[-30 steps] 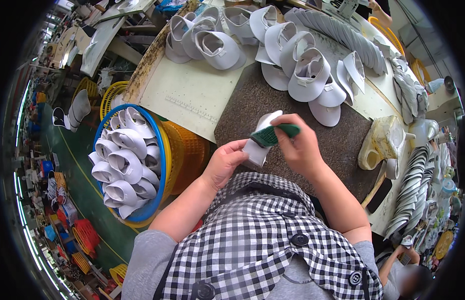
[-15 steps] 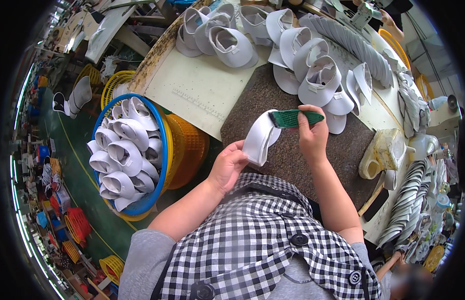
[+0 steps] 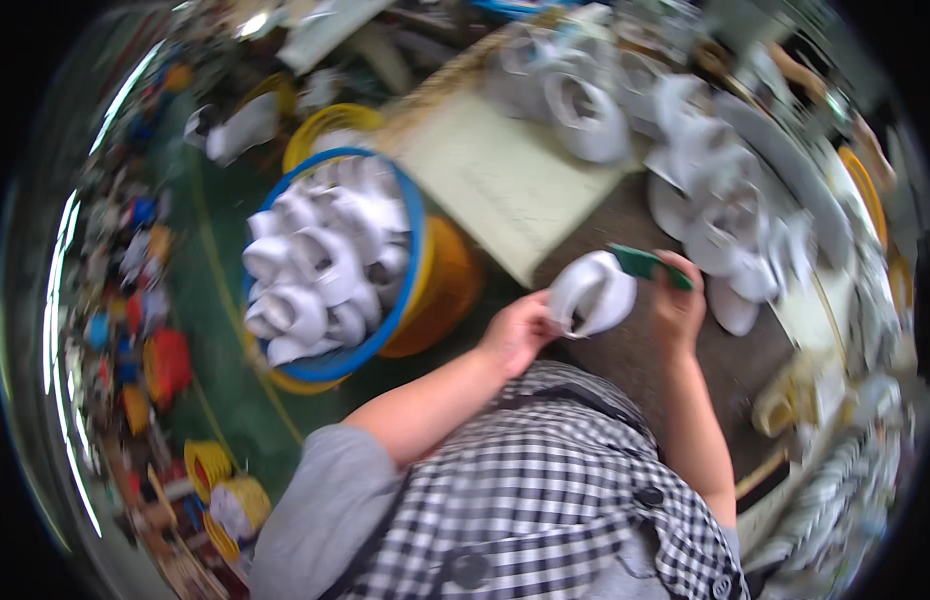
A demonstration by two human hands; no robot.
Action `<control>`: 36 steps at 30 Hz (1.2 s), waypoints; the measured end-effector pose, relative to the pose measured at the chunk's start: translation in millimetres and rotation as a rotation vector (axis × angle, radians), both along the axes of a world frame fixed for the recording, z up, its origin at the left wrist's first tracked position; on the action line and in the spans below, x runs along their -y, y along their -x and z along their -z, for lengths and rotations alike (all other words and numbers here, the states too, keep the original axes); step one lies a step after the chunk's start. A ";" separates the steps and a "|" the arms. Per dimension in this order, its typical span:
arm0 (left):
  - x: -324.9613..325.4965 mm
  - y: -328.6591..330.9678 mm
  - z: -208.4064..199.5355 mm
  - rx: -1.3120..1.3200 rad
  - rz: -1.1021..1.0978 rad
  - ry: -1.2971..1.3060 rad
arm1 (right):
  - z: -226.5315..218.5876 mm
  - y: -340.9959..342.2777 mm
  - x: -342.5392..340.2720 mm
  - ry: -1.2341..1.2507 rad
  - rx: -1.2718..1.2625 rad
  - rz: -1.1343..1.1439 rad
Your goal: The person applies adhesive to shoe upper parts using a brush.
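My left hand (image 3: 520, 333) pinches one edge of a white shoe upper (image 3: 615, 297) between thumb and fingers. The upper is lifted in front of me, its opening turned partly toward me. In my right hand (image 3: 678, 312) is a green brush (image 3: 638, 262), gripped by its right end. The brush's left end lies at the top edge of the upper; blur hides whether they touch. Below both hands is a dark brown board (image 3: 635, 365) on the table. A blue-rimmed tub (image 3: 417, 262) heaped with white uppers (image 3: 325, 265) stands left of my left hand.
More white uppers (image 3: 597, 132) stand on the pale tabletop (image 3: 485, 165), reaching to the right. A yellowed plastic container (image 3: 777, 403) is at the right, near stacked grey-white pieces (image 3: 800, 535). Yellow baskets (image 3: 330, 122) sit on the green floor beyond the tub.
The whole view has swung, shifting the scene rightward and blurring it. The upper has turned so its opening shows. Both hands keep their holds on the upper and the brush.
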State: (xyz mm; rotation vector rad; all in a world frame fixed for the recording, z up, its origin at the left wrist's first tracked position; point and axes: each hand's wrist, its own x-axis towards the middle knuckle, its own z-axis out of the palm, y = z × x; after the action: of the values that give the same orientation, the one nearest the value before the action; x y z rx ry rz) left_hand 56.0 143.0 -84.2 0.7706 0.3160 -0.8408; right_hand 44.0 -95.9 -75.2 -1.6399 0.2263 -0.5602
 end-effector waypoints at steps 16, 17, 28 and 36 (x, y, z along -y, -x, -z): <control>-194.4 6.2 -111.5 0.862 0.171 -1.395 | 59.8 43.4 22.5 0.037 -0.140 -0.084; -218.8 6.2 -110.7 0.862 0.142 -1.476 | 58.3 47.5 15.7 0.010 -0.117 -0.104; -320.5 -16.5 -7.3 0.826 0.525 -1.929 | 18.7 47.8 2.9 -0.012 -0.128 -0.059; -252.8 -78.2 -41.1 1.336 0.336 -1.690 | 20.5 37.4 -4.0 -0.159 -0.174 0.136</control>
State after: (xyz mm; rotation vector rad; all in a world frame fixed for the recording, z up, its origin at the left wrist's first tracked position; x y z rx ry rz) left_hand 134.1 395.8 -43.1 2.7811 -0.4548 0.0083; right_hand 6.6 -91.9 -95.7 -1.5261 0.5019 -0.4891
